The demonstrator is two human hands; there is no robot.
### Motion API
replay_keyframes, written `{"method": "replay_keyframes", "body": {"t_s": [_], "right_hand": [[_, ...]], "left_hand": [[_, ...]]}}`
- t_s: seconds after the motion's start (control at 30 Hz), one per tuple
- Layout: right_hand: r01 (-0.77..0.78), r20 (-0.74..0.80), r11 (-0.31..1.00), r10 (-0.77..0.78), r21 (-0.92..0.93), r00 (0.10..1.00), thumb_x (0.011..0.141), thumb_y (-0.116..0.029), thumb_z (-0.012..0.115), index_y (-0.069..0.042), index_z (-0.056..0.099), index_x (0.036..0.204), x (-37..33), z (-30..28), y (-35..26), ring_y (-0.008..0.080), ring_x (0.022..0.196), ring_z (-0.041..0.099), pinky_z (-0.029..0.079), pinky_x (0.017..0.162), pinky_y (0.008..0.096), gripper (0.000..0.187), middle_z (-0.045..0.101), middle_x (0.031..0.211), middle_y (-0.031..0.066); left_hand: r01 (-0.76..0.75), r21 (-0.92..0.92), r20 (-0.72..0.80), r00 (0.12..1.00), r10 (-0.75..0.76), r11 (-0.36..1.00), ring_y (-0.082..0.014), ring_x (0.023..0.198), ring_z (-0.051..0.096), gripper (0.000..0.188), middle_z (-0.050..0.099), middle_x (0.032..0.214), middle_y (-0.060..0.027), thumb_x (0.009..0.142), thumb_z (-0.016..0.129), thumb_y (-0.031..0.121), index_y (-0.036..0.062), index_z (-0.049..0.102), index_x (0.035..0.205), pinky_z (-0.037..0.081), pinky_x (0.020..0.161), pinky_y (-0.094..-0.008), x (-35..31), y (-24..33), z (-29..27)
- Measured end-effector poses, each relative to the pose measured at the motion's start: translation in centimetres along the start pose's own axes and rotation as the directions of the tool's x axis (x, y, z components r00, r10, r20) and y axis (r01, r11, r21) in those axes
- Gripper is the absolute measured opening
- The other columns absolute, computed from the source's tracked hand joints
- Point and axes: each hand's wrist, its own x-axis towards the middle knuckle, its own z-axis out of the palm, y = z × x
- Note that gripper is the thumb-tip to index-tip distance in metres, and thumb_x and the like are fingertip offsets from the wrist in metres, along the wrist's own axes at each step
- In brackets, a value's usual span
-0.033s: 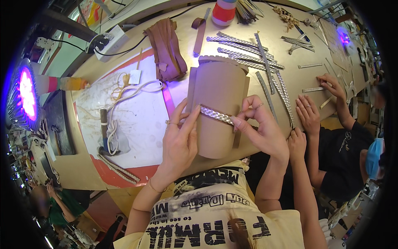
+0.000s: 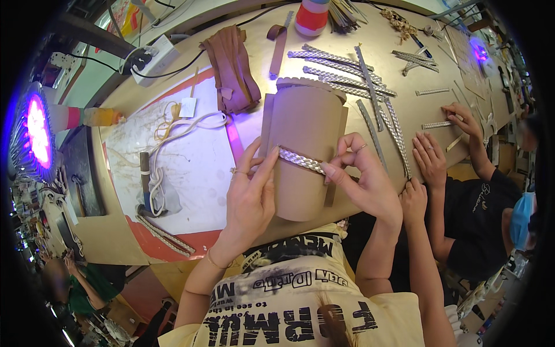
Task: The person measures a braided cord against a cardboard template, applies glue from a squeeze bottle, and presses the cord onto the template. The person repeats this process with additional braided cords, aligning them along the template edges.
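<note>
- Tan leather cylinder is stood on the workbench near centre, between both hands; its surface is smooth and matte, with a scalloped far rim.
- Left hand is laid on its left side, fingers closed on the pale braided strip.
- Right hand is pinched on the strip's right end.
- The strip is held slanting across the cylinder's front.

Centre: cardboard cylinder lies on the worktable, just before the person's chest.
On cylinder: braided strip runs across its front.
Left of strip: left hand, fingertips on its end.
Right of strip: right hand, pinching its other end.
Behind cylinder: loose braided strips.
Left of cylinder: white mat bearing a cord.
Far right: another person's hands on the table edge.
</note>
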Motion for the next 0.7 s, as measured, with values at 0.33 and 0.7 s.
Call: {"method": "replay_keyframes", "body": {"t_s": [0.33, 0.7], "right_hand": [[-0.112, -0.133, 0.983, 0.092, -0.148, 0.987, 0.084, -0.018, 0.071, -0.004, 0.045, 0.096, 0.5, 0.4, -1.2, 0.018, 0.053, 0.056, 0.041, 0.051, 0.0298, 0.031, 0.059, 0.06, 0.0083], [0.095, 0.0, 0.786, -0.12, -0.611, 0.993, 0.085, -0.022, 0.07, -0.005, 0.048, 0.098, 3.9, 1.6, -4.9, 0.0295, 0.052, 0.057, 0.042, 0.051, 0.0349, 0.031, 0.057, 0.06, 0.0118]], "left_hand": [[-0.006, 0.105, -0.137, 0.99, 0.021, 0.994, -0.0301, 0.113, 0.056, 0.038, 0.051, 0.134, -0.0204, 0.089, 0.052, -0.002, 0.0001, 0.056, 0.127, 0.042, 0.094, -0.0381, 0.7, -0.4, -1.2], [-0.048, -0.027, 0.012, 0.999, 0.048, 0.998, -0.0337, 0.132, 0.043, 0.045, 0.045, 0.141, -0.0205, 0.092, 0.046, 0.0, -0.0014, 0.045, 0.137, 0.026, 0.111, -0.0486, -0.1, 1.0, 0.2]]}}
